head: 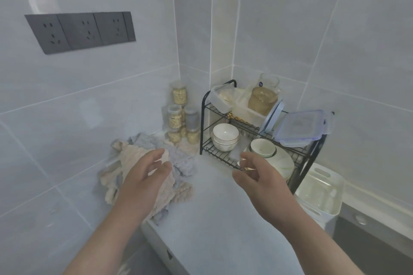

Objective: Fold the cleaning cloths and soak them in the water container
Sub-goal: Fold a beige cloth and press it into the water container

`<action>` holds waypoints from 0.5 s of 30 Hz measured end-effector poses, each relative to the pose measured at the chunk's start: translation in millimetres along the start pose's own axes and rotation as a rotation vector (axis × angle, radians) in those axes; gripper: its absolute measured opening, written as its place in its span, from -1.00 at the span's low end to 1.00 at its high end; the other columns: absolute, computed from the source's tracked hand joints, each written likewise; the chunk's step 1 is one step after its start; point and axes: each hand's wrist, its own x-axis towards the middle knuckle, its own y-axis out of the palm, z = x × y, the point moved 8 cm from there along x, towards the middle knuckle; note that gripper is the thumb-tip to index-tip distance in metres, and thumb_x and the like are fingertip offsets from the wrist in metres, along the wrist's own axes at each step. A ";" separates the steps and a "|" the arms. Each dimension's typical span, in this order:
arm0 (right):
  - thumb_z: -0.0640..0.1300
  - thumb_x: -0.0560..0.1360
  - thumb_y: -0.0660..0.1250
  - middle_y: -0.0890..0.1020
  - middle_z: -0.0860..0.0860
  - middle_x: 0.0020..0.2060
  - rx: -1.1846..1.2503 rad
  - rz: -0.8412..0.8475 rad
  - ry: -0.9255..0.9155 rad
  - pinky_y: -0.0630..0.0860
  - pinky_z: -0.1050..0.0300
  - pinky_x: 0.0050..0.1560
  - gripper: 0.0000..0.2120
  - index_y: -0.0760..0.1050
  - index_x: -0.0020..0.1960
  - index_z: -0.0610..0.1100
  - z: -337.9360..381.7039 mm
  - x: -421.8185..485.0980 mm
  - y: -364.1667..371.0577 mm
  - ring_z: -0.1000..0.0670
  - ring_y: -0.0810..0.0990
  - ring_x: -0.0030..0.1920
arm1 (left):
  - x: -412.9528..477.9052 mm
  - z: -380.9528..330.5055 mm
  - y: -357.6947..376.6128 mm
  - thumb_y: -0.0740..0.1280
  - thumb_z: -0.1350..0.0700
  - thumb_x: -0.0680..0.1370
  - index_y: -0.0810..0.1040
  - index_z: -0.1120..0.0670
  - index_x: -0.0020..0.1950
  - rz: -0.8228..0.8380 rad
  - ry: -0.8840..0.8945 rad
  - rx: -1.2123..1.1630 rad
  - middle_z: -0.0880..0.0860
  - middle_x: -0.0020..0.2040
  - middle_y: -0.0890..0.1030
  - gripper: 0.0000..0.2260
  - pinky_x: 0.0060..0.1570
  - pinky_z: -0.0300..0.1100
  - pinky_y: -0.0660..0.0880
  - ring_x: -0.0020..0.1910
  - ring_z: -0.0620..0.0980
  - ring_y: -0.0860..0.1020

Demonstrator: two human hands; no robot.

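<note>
A loose heap of beige and pale blue cleaning cloths point(131, 156) lies crumpled on the grey counter point(212, 219) against the left wall. My left hand point(145, 178) hovers over the heap with fingers apart, holding nothing. My right hand point(257, 181) is raised over the counter in front of the dish rack, fingers curled and spread, empty. A white plastic water container point(321, 194) with handle slots stands at the right, beyond the counter's edge, with clear water in it.
A black wire dish rack point(223, 154) in the corner holds white bowls point(224, 137), a plate and lidded plastic boxes point(299, 127). Stacked clear jars point(181, 118) of grains stand behind the cloths. Dark wall sockets point(82, 31) are on the left wall. The counter's front edge drops off below.
</note>
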 end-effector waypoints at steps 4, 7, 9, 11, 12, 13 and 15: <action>0.04 0.50 0.32 0.51 0.21 0.11 0.008 0.018 0.007 0.47 0.14 0.09 -0.63 0.37 0.29 0.15 -6.7 20.8 9.2 0.17 0.51 0.10 | 18.8 -1.8 7.0 0.30 0.04 0.56 0.48 -0.14 0.25 0.012 0.012 0.033 -0.20 0.21 0.50 -0.74 0.21 -0.18 0.33 0.25 -0.19 0.43; 0.06 0.49 0.31 0.50 0.21 0.12 -0.011 0.039 0.014 0.49 0.11 0.11 -0.59 0.37 0.33 0.13 -7.6 37.1 16.8 0.17 0.51 0.12 | 41.9 -2.7 7.6 0.30 0.04 0.56 0.48 -0.15 0.23 0.028 0.018 0.036 -0.23 0.19 0.50 -0.75 0.21 -0.19 0.35 0.25 -0.20 0.44; 0.07 0.50 0.31 0.51 0.22 0.12 -0.023 0.032 0.016 0.48 0.13 0.10 -0.59 0.37 0.33 0.12 -7.1 51.5 21.0 0.17 0.51 0.11 | 63.4 -0.2 6.0 0.33 -0.01 0.54 0.48 -0.19 0.21 0.048 0.008 0.040 -0.27 0.16 0.50 -0.76 0.25 -0.14 0.36 0.25 -0.18 0.45; 0.06 0.50 0.30 0.51 0.22 0.11 -0.030 0.017 0.025 0.45 0.18 0.06 -0.60 0.38 0.32 0.13 -8.2 69.2 28.0 0.19 0.50 0.10 | 91.3 4.4 3.3 0.35 -0.09 0.48 0.49 -0.28 0.10 0.066 0.001 0.042 -0.33 0.13 0.49 -0.78 0.28 -0.06 0.38 0.23 -0.15 0.47; 0.06 0.50 0.30 0.51 0.23 0.11 -0.035 0.011 0.034 0.44 0.20 0.05 -0.60 0.38 0.32 0.12 -8.9 78.1 33.1 0.20 0.50 0.11 | 106.3 8.1 2.7 0.33 -0.11 0.47 0.49 -0.31 0.05 0.085 0.000 0.055 -0.34 0.12 0.49 -0.82 0.28 -0.03 0.39 0.22 -0.13 0.48; 0.07 0.49 0.31 0.50 0.24 0.10 -0.042 0.003 0.040 0.44 0.20 0.06 -0.60 0.38 0.32 0.12 -9.7 87.4 39.7 0.20 0.50 0.11 | 122.2 12.0 1.9 0.32 -0.09 0.49 0.49 -0.33 0.01 0.102 0.003 0.071 -0.33 0.11 0.49 -0.86 0.28 -0.01 0.40 0.21 -0.11 0.50; 0.06 0.49 0.31 0.50 0.24 0.10 -0.060 -0.022 0.052 0.44 0.20 0.08 -0.59 0.39 0.32 0.11 -10.2 108.8 55.6 0.19 0.50 0.10 | 158.9 20.1 -0.3 0.30 -0.09 0.52 0.51 -0.31 -0.02 0.129 0.021 0.100 -0.29 0.09 0.52 -0.90 0.26 0.02 0.42 0.17 -0.08 0.52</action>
